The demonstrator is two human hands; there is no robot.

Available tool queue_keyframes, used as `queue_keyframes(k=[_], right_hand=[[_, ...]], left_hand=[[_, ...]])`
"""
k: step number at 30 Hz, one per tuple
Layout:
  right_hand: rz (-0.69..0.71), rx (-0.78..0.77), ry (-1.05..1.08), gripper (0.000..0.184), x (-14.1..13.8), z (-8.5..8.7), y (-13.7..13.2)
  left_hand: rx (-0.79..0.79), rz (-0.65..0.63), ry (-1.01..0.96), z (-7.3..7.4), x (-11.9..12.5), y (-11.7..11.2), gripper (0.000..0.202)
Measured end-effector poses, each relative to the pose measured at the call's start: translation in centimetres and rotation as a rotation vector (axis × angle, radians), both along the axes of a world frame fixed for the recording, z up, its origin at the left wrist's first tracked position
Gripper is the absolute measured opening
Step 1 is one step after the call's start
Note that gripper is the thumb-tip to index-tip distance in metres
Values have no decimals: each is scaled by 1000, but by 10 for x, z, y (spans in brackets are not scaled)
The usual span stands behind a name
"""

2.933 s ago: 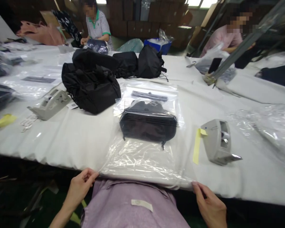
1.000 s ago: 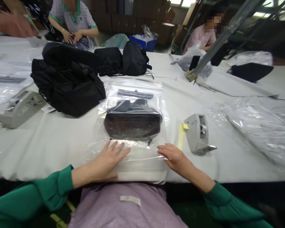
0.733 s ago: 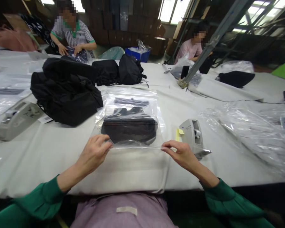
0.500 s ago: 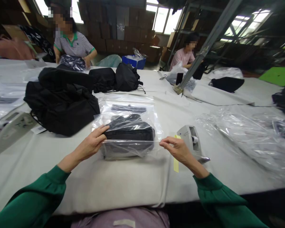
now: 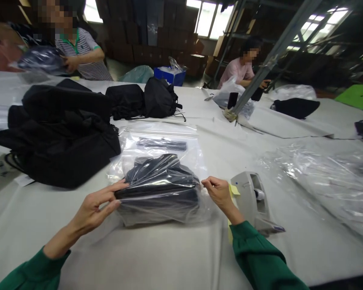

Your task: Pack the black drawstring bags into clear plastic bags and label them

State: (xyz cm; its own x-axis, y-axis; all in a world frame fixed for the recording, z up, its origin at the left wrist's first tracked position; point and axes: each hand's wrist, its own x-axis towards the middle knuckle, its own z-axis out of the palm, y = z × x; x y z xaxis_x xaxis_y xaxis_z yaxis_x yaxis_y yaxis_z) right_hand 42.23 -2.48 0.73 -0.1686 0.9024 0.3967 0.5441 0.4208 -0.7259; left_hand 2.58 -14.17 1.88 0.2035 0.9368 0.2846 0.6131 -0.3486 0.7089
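A clear plastic bag [image 5: 160, 213] lies before me with a folded black fabric bag [image 5: 166, 177] inside. Its film is drawn taut in creases over the black fabric. My left hand [image 5: 98, 205] rests against the package's left edge, fingers stretched and thumb apart from them. At the right edge, my right hand [image 5: 216, 191] pinches the film between thumb and curled fingers. Beside that hand stands a grey tape dispenser [image 5: 245, 193], with yellow paper [image 5: 234, 190] at its left side. A printed label panel [image 5: 161, 143] shows on the plastic's far part.
Black bags [image 5: 63, 141] are heaped at left, and more black bags [image 5: 145, 98] lie further back. Loose clear plastic bags [image 5: 326, 181] spread at right. A metal post [image 5: 266, 68] rises from the table. Two people [image 5: 84, 56] work across it; a blue bin [image 5: 171, 76] stands behind.
The package sits lower in view, its front edge now pulled into taut creases. My left hand has moved left and down, its thumb parted. The striped-shirt person has shifted left with a wrapped package.
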Motion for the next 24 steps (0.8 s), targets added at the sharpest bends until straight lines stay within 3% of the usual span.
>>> queue_keyframes(k=[6, 11, 13, 16, 18, 22, 24], right_hand=[[-83, 9, -9, 61, 12, 2, 12], [-282, 71, 59, 59, 14, 17, 7], [-167, 177, 60, 59, 11, 33, -6], [273, 333, -118, 71, -2, 58, -25], [455, 355, -267, 76, -17, 66, -28], [545, 215, -173, 31, -42, 57, -13], [525, 148, -71, 15, -48, 48, -7]], left_hand=[[1, 27, -60, -1, -2, 3, 30], [10, 36, -84, -6, -3, 3, 29], [20, 34, -93, -7, -2, 3, 28], [18, 30, -100, -9, -2, 3, 29], [15, 26, -91, -9, -6, 5, 31], [-25, 3, 38, -1, -19, 6, 36], [38, 121, 176, 9, -15, -1, 27]])
